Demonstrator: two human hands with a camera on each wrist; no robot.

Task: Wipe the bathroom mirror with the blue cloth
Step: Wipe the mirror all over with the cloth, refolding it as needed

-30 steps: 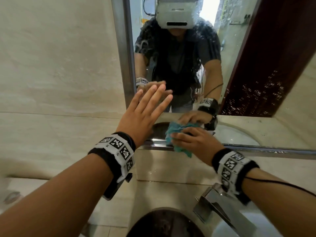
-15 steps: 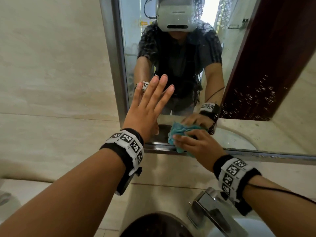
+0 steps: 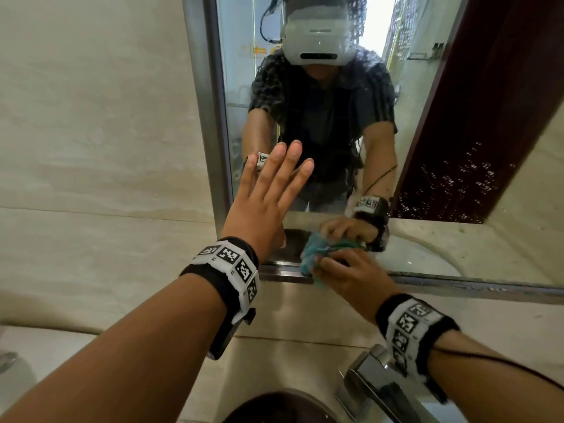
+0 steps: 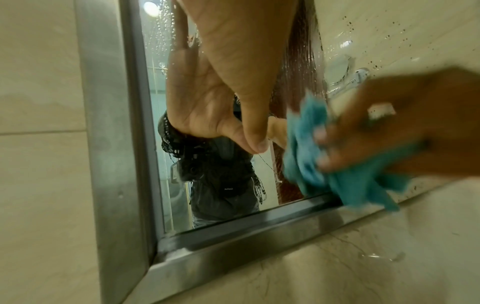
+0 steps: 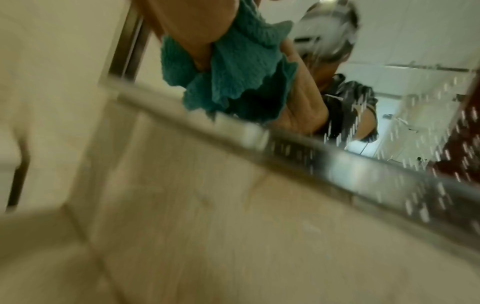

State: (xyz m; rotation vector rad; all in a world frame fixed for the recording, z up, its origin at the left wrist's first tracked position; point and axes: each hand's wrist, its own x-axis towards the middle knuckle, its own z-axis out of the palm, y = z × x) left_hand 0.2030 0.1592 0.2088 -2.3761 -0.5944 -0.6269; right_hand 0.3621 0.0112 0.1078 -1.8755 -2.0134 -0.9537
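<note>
Pressing the crumpled blue cloth [image 3: 314, 256] on the glass, the right hand [image 3: 351, 273] has its fingers curled around it, at the lower left part of the bathroom mirror [image 3: 457, 148], just above the bottom metal frame [image 3: 457, 286]. The left hand [image 3: 265, 206] lies flat on the mirror beside it, fingers straight and holding nothing. Water drops cover the glass at the right. A chrome faucet [image 3: 375, 386] stands below.

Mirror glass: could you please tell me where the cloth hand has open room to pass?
Open: the droplet-speckled glass to the right, above the bottom frame. Crowded: the lower-left corner, where the left hand lies flat beside the right hand gripping the blue cloth.
</note>
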